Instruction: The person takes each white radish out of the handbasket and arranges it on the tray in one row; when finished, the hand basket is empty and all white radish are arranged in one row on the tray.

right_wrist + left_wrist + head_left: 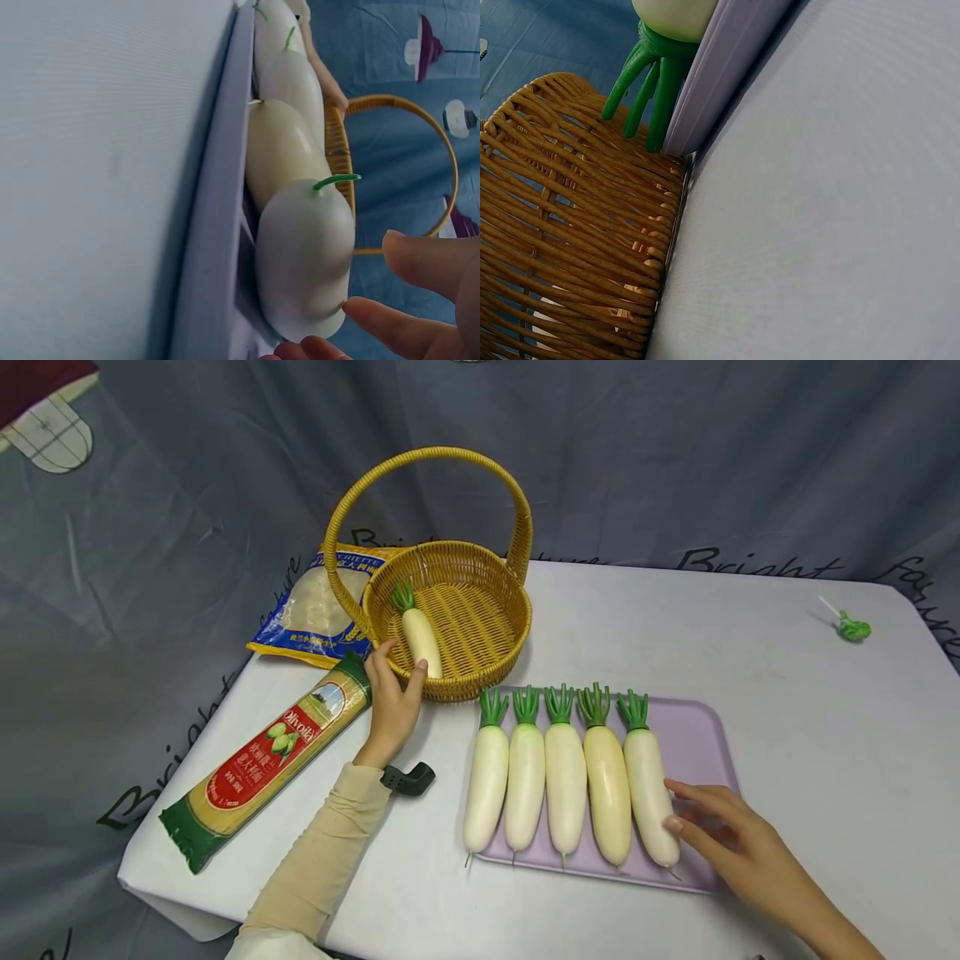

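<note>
My left hand (395, 706) holds the near left rim of a round wicker basket (480, 681), its thumb at the front rim. Inside the basket lies one white radish (422, 639) with green stalks. Several more white radishes stand side by side on a lilac tray (697, 735), stalks toward the basket; one radish (609, 793) is yellower. Beside the rightmost radish (651, 793) is my right hand (738, 839), fingers spread and fingertips right at its side. The right wrist view shows that radish (304, 262) close up, the thumb apart from it. The left hand is hidden in the left wrist view.
A spaghetti pack (270, 760) lies left of my left arm. Behind it, a blue and yellow pasta bag (315, 610) is partly under the basket. The basket's tall handle (431, 453) arches overhead. A small green lollipop-like item (853, 628) lies at the far right.
</note>
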`<action>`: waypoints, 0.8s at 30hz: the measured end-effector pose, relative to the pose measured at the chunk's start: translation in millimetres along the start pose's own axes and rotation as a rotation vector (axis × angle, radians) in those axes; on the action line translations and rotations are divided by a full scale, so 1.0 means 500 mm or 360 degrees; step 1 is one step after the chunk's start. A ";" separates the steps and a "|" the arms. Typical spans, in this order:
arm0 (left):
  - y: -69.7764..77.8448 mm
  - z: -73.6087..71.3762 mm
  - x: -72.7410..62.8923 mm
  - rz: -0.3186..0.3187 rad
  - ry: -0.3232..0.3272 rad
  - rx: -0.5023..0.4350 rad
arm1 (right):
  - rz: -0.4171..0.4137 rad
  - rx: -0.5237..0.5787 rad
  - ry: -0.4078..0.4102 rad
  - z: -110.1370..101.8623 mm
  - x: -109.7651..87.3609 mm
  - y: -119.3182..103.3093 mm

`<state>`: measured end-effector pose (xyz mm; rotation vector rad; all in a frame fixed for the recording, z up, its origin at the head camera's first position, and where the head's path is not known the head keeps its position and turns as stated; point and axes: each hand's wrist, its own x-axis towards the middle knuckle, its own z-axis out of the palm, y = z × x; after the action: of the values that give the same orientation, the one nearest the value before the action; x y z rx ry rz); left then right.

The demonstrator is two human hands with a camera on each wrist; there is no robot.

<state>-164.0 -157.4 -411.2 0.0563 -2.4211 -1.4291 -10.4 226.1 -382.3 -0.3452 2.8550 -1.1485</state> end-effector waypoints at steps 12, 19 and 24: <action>0.002 0.002 0.001 0.0001 -0.0001 -0.0004 | -0.0129 0.0037 0.0029 -0.031 0.041 -0.014; 0.001 0.003 0.001 0.0011 0.0012 0.0002 | -0.0286 0.0074 0.0057 -0.043 0.081 -0.040; 0.000 0.002 0.001 0.0018 0.0031 0.0009 | -0.0278 0.0186 0.0070 -0.032 0.117 -0.061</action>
<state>-164.7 -156.9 -411.6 0.0573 -2.4061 -1.4099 -63.6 202.6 -347.2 -0.5793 2.8250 -1.3610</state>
